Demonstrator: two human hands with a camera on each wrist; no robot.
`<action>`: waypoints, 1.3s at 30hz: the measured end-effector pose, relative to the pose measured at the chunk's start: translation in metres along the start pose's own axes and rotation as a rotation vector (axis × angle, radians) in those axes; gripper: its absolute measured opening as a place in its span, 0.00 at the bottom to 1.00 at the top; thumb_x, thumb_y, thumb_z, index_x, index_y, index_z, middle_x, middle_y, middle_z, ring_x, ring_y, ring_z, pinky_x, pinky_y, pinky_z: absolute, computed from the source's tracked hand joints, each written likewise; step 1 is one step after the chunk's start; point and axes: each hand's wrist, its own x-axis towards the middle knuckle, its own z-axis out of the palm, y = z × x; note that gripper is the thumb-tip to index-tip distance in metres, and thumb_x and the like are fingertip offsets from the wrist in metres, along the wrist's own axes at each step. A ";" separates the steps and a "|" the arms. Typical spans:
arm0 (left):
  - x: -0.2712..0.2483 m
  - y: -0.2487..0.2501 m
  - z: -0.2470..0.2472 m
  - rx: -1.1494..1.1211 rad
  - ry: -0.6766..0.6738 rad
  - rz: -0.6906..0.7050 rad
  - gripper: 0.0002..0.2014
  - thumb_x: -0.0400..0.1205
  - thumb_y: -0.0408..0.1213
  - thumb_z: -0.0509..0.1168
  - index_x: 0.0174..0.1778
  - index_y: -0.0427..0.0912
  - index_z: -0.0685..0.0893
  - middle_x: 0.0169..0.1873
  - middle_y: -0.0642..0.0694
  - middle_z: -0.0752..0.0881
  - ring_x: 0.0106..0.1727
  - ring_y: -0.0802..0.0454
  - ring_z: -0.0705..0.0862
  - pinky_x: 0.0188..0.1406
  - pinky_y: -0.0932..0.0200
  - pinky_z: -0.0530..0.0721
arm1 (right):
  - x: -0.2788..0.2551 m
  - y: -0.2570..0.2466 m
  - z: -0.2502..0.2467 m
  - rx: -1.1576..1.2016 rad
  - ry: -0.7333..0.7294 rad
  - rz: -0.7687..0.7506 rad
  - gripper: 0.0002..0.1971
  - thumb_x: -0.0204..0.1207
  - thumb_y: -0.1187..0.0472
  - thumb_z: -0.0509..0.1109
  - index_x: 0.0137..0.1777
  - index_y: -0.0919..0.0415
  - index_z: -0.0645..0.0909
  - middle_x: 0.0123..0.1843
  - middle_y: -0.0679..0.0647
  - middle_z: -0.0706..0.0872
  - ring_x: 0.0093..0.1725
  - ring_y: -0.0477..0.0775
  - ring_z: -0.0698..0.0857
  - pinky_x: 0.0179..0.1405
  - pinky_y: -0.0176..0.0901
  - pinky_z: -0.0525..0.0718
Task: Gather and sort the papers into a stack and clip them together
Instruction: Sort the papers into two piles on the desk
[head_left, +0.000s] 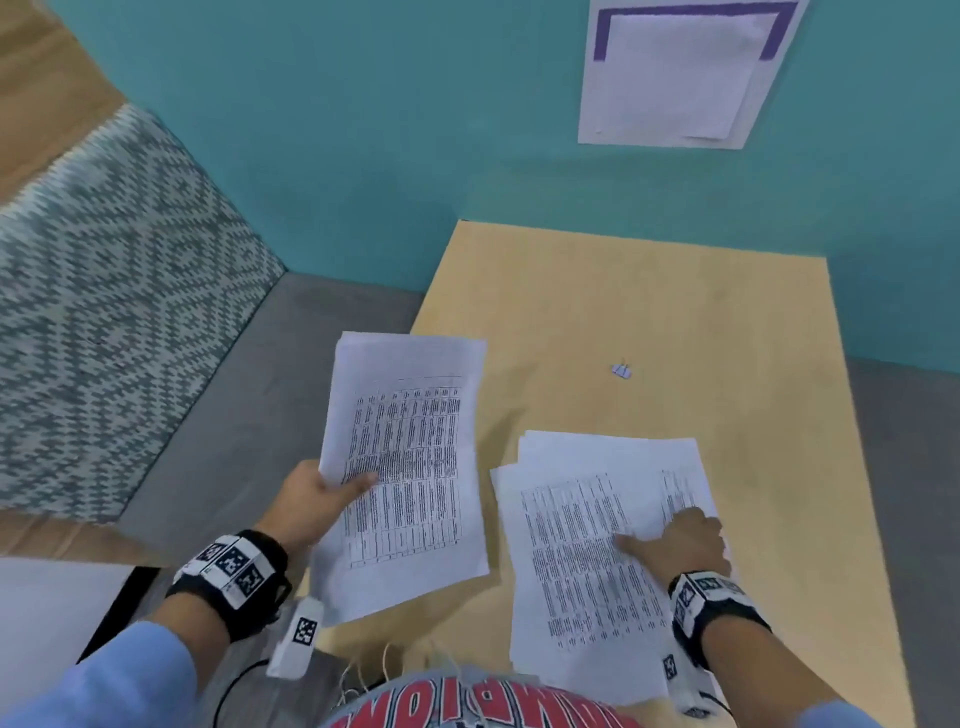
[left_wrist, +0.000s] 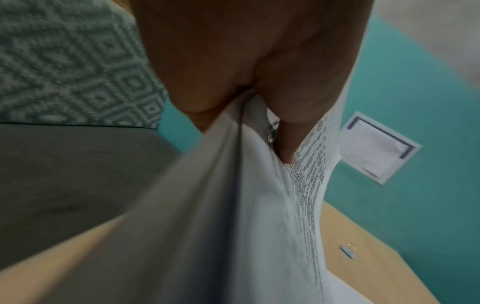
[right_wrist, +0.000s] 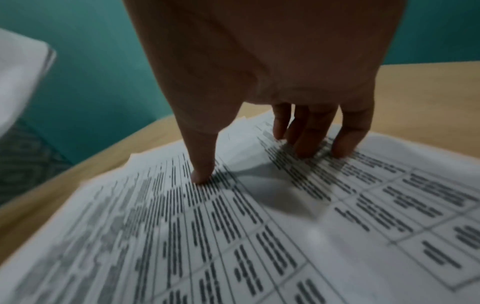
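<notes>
paper sheaf (head_left: 410, 467) in left hand (head_left: 306, 506).

Printed papers (head_left: 597, 545), clip (head_left: 622, 370) apart

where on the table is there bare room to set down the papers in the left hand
Bare wood lies between the teal wall and the binder clip, and along the table right edge. The near part is crowded: the loose papers spread under the right hand.
</notes>
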 end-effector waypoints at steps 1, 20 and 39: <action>-0.001 -0.004 -0.006 -0.015 -0.004 -0.012 0.13 0.81 0.44 0.80 0.53 0.38 0.94 0.44 0.41 0.97 0.44 0.47 0.95 0.41 0.59 0.89 | 0.003 -0.002 0.007 -0.027 0.033 0.000 0.60 0.47 0.21 0.81 0.71 0.64 0.74 0.67 0.63 0.79 0.66 0.67 0.84 0.59 0.60 0.85; 0.005 0.017 0.004 0.003 -0.125 -0.024 0.21 0.80 0.47 0.78 0.26 0.46 0.78 0.11 0.56 0.70 0.14 0.65 0.67 0.20 0.70 0.70 | -0.002 -0.007 0.036 0.129 -0.021 0.007 0.38 0.67 0.50 0.86 0.73 0.67 0.78 0.69 0.70 0.77 0.65 0.71 0.83 0.61 0.54 0.86; -0.023 0.002 0.018 -0.035 -0.098 -0.007 0.09 0.81 0.48 0.79 0.52 0.48 0.93 0.41 0.52 0.98 0.42 0.58 0.96 0.52 0.50 0.96 | 0.007 0.036 0.007 0.444 0.059 -0.083 0.32 0.66 0.65 0.86 0.69 0.68 0.78 0.56 0.67 0.88 0.50 0.65 0.91 0.52 0.56 0.92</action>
